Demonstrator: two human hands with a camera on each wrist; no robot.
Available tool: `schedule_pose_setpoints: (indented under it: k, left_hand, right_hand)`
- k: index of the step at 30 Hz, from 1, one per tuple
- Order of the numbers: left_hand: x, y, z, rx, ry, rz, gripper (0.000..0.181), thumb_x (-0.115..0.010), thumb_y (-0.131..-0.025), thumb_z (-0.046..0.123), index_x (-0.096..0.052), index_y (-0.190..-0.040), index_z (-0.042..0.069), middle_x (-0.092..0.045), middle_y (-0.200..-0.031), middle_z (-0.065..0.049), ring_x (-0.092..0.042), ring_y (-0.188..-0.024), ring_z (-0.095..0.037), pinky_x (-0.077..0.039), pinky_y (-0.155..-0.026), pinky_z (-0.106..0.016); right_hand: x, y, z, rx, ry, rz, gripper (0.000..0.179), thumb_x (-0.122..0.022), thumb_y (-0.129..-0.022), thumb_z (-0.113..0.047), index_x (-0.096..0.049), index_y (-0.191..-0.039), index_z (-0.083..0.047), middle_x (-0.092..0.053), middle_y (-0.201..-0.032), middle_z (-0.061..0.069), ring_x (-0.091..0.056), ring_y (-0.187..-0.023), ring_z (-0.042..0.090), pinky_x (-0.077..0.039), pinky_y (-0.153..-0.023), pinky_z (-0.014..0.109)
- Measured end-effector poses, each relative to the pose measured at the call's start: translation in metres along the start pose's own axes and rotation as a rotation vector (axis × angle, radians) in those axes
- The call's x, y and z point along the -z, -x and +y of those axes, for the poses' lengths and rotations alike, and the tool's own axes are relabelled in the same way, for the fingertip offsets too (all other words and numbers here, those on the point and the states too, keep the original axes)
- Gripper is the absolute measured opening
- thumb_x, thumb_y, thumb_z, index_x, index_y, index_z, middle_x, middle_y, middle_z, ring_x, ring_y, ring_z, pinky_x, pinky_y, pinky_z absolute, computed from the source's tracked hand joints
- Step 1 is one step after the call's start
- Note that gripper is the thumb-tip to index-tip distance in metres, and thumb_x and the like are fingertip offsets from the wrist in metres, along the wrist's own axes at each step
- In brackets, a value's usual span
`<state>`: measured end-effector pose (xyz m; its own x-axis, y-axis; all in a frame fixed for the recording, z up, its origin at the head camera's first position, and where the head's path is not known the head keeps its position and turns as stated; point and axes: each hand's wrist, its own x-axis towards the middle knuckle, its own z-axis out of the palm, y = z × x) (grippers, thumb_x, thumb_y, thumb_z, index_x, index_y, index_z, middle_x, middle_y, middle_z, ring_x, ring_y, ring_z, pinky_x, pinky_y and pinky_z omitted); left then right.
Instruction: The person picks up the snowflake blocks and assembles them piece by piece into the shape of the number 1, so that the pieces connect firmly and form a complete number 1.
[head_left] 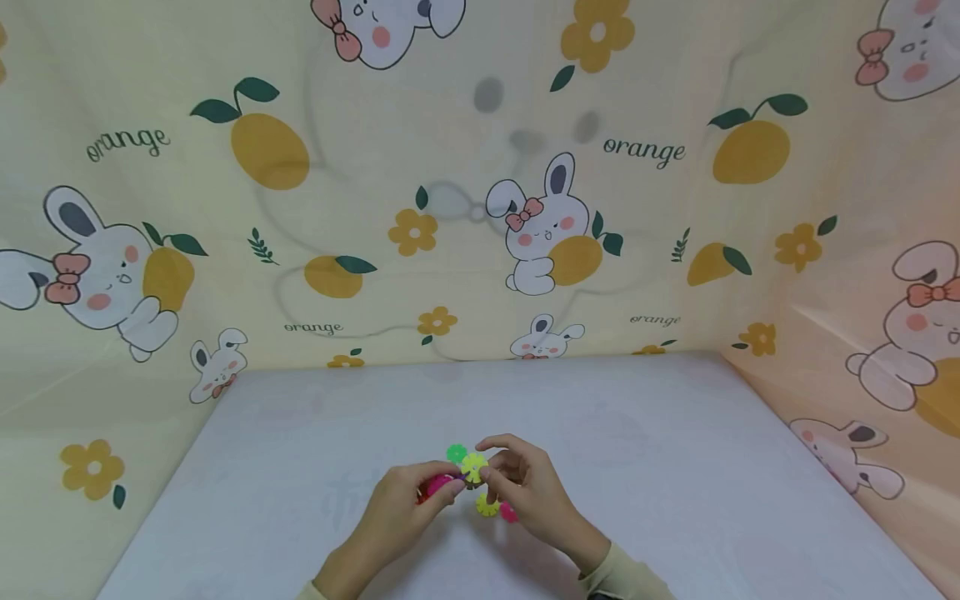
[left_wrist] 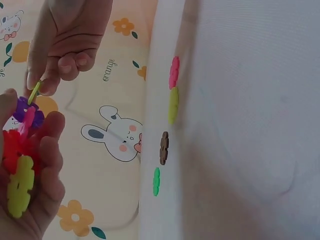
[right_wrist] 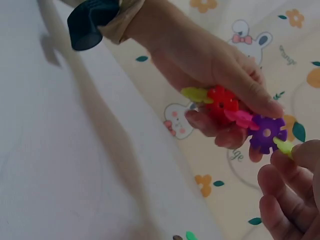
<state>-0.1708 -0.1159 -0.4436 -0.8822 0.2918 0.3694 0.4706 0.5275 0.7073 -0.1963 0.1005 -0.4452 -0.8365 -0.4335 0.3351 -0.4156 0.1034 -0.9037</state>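
My left hand (head_left: 401,508) holds a joined chain of notched plastic flower discs. In the right wrist view it runs from a yellow-green disc (right_wrist: 196,94) through a red disc (right_wrist: 221,102) and a pink disc (right_wrist: 241,119) to a purple disc (right_wrist: 267,134). Thumb and fingers of my right hand (head_left: 536,487) pinch another yellow disc (head_left: 474,468), whose edge meets the purple disc's rim. Whether it is fully slotted in, I cannot tell. Both hands are above the table, close together.
Loose discs lie in a row on the white table (head_left: 637,467): pink (left_wrist: 174,72), yellow (left_wrist: 173,105), brown (left_wrist: 164,148) and green (left_wrist: 156,181). A printed cloth (head_left: 465,275) with rabbits and oranges stands behind the table and along its sides.
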Motion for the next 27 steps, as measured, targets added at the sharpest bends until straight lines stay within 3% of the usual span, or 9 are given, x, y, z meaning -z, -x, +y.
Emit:
schedule_pose_setpoints:
  k: [4,9,15,18,21,27]
  left_hand:
    - [-0.0004,-0.0002,-0.0005,0.003,0.028,-0.046,0.021,-0.065,-0.100,0.028,-0.074,-0.107,0.010,-0.069,-0.071,0.005,-0.052,-0.061,0.007,-0.046,-0.055,-0.017]
    - [-0.0006,0.0004,0.0000,0.001,0.008,-0.071,0.026,-0.059,-0.103,0.027,-0.066,-0.122,0.010,-0.069,-0.074,0.000,-0.043,-0.058,0.007,-0.041,-0.054,-0.017]
    - [-0.0004,0.0012,0.0021,-0.008,-0.072,-0.100,0.031,-0.050,-0.107,0.029,-0.062,-0.130,0.012,-0.068,-0.081,0.004,-0.048,-0.065,0.005,-0.045,-0.062,-0.019]
    - [-0.0008,0.0023,0.0027,0.000,-0.119,-0.111,0.037,-0.051,-0.106,0.037,-0.059,-0.134,0.014,-0.068,-0.086,0.006,-0.049,-0.068,0.004,-0.044,-0.063,-0.019]
    - [-0.0021,0.0033,0.0025,-0.013,-0.151,-0.078,0.040,-0.058,-0.102,0.041,-0.060,-0.134,0.016,-0.069,-0.088,0.007,-0.051,-0.069,0.004,-0.044,-0.061,-0.018]
    - [-0.0032,0.0024,0.0008,-0.046,-0.161,0.012,0.028,-0.070,-0.096,0.027,-0.068,-0.122,0.017,-0.070,-0.084,0.008,-0.050,-0.065,0.006,-0.044,-0.058,-0.016]
  right_hand:
    - [0.0010,-0.0006,0.0012,-0.048,-0.088,-0.037,0.026,-0.062,-0.100,-0.010,-0.059,-0.122,0.003,-0.068,-0.090,0.035,-0.065,-0.062,0.011,-0.060,-0.061,0.037]
    - [-0.0001,-0.0012,0.0036,-0.093,-0.172,-0.051,0.028,-0.061,-0.100,-0.008,-0.057,-0.123,0.008,-0.066,-0.092,0.038,-0.063,-0.064,0.004,-0.059,-0.061,0.027]
    - [-0.0026,-0.0009,0.0063,-0.157,-0.243,-0.056,0.031,-0.061,-0.099,-0.006,-0.054,-0.124,0.011,-0.073,-0.086,0.003,-0.064,-0.063,0.004,-0.055,-0.061,0.019]
    - [-0.0032,-0.0004,0.0064,-0.176,-0.263,-0.067,0.033,-0.061,-0.099,-0.006,-0.053,-0.125,0.012,-0.073,-0.084,-0.006,-0.065,-0.063,0.003,-0.054,-0.061,0.019]
    - [-0.0041,0.0001,0.0065,-0.191,-0.287,-0.080,0.035,-0.062,-0.099,-0.007,-0.052,-0.126,0.013,-0.074,-0.084,-0.008,-0.065,-0.063,0.003,-0.054,-0.061,0.018]
    - [-0.0036,0.0003,0.0060,-0.208,-0.301,-0.125,0.034,-0.058,-0.102,-0.011,-0.054,-0.129,0.009,-0.076,-0.087,-0.011,-0.067,-0.065,0.002,-0.053,-0.063,0.018]
